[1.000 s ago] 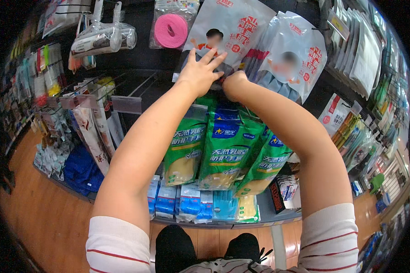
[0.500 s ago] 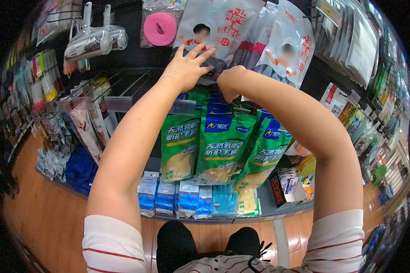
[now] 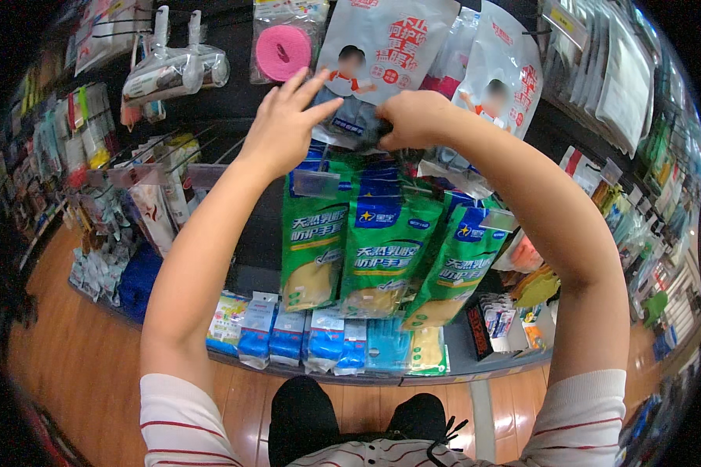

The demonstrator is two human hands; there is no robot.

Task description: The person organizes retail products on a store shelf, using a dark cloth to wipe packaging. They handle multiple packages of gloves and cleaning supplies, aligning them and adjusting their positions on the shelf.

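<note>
My left hand [image 3: 288, 121] is raised with its fingers spread, close to the left edge of a grey package [image 3: 366, 66] with a printed figure and red lettering. It grips nothing. My right hand [image 3: 419, 119] is curled closed at the package's lower right corner. Something dark shows by its fingertips, but I cannot make out what they hold. Just below hang green and blue bags of rubber gloves [image 3: 382, 257], with pale gloves showing at the bottom. A second grey package [image 3: 494, 86] hangs to the right, partly behind my right forearm.
A pink roll [image 3: 283, 53] in clear wrapping hangs at the upper left, beside lint rollers [image 3: 167, 74]. Blue packets [image 3: 288, 335] line the low shelf. Bare metal hooks [image 3: 210, 144] stick out at the left. More grey packages [image 3: 600, 78] hang at the upper right.
My left hand has moved left and slightly down, away from the grey package's front. My right hand has risen slightly and turned from pointing down to pointing left. The package's lower edge now shows.
</note>
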